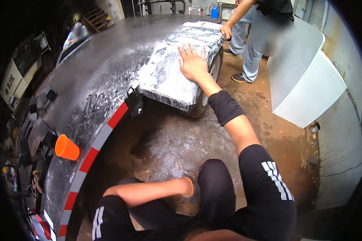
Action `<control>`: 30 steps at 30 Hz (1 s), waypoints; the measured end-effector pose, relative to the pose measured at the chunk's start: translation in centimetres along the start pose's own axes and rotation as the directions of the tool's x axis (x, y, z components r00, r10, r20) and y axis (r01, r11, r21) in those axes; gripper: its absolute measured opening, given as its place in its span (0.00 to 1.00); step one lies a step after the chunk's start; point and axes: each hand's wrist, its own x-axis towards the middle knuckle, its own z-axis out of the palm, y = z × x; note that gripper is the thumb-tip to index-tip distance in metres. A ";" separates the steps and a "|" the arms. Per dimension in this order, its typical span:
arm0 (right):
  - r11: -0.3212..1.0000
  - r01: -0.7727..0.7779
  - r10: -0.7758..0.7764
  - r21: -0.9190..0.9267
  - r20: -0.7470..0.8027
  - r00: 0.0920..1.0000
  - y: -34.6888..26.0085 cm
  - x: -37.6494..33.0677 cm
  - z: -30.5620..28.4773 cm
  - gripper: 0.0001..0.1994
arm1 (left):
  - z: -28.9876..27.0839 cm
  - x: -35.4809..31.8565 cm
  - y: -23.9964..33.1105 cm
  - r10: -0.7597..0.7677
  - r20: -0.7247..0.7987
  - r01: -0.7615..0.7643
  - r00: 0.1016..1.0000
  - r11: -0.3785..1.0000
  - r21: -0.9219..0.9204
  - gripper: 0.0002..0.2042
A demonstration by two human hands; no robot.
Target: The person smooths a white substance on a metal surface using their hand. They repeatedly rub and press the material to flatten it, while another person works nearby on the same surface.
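A boxy wheel fender (169,80), dark under streaks of white paste or foam, stands over a wheel at the edge of a black flat trailer bed. My right hand (193,63) lies flat on its top, fingers stretched out and spread, with white smears on them. Whether anything thin is under the palm is hidden. My left forearm crosses low in front of me, an orange-edged band at its wrist. My left hand (194,194) is mostly hidden beside my knee, so its fingers do not show. Another person's hand (226,32) rests on the fender's far right corner.
An orange cup (67,147) stands on the trailer bed (108,52), near the red and silver striped edge (88,160). A pale bent panel (309,84) leans by the right wall. The other person (251,40) stands beyond the wheel. Brown wet floor lies below.
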 end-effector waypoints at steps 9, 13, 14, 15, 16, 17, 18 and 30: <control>0.999 0.003 -0.008 0.045 0.119 0.993 -0.2 -1.2 -0.5 0.28 | -3.1 1.7 -3.8 -0.197 0.300 0.132 0.933 0.966 0.223 0.23; 0.999 0.016 -0.020 0.037 0.120 0.993 -0.5 -0.3 -1.0 0.28 | -5.7 -1.4 -2.2 -0.127 0.150 0.113 0.980 0.989 0.097 0.20; 1.000 0.018 -0.020 0.014 0.109 0.994 -0.4 -0.2 -0.9 0.28 | -6.8 -2.0 -2.0 -0.100 0.156 0.083 0.983 0.991 0.108 0.20; 1.000 0.015 -0.015 0.007 0.107 0.994 -0.3 0.1 -1.0 0.28 | -7.9 -2.5 -1.7 -0.073 0.162 0.054 0.984 0.992 0.117 0.19; 1.000 0.018 -0.018 0.000 0.118 0.993 -0.1 0.2 -1.2 0.28 | -9.8 -3.8 -1.1 -0.058 0.182 0.040 0.982 0.994 0.098 0.19; 1.000 0.022 -0.022 0.001 0.129 0.991 -0.8 0.0 -1.8 0.28 | -8.7 -2.5 -1.8 -0.021 0.209 0.000 0.978 0.995 0.100 0.23; 1.000 0.007 -0.007 0.007 0.121 0.993 -1.3 0.1 -2.7 0.27 | -7.4 -1.0 -2.4 0.019 0.240 -0.043 0.971 0.994 0.096 0.26; 0.994 0.094 -0.105 0.059 0.231 0.967 1.9 2.9 -1.4 0.30 | -4.2 3.6 -4.9 -0.155 -0.062 0.156 0.986 0.988 0.013 0.22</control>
